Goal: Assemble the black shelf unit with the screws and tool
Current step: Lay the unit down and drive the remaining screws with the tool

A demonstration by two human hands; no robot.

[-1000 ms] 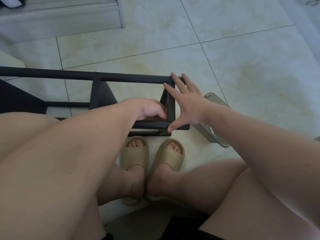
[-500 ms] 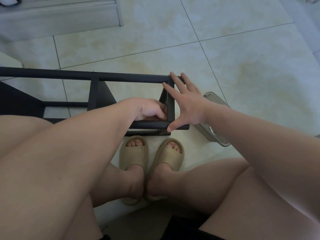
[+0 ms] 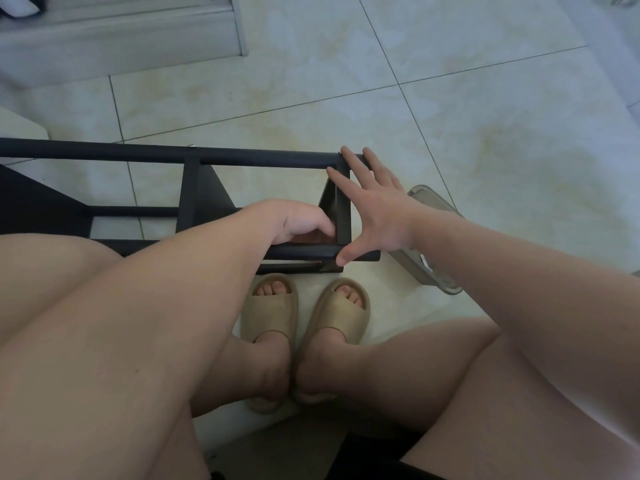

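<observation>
— What's on the left of your feed?

— The black shelf unit (image 3: pixel 263 157) lies on its side on the tiled floor (image 3: pixel 450 150), just ahead of the person's knees. Its long top rail runs in from the left edge, and I see a small bright screw head (image 3: pixel 191 146) on that rail.

— And the hands?

— They're close together at the frame's right end. The left hand (image 3: pixel 298 223) reaches down inside the end bay with its fingers curled under. I can't tell whether they grip anything — the palm hides them. Below it, two beige sandals (image 3: pixel 273 317) sit side by side.

— The right?

— The right hand (image 3: pixel 374 209) lies spread flat on the end corner, with straight fingers (image 3: pixel 349 157) on the top rail and the thumb on the lower bar. Just beside it stands a clear plastic container (image 3: pixel 427 271), partly behind the forearm.
</observation>
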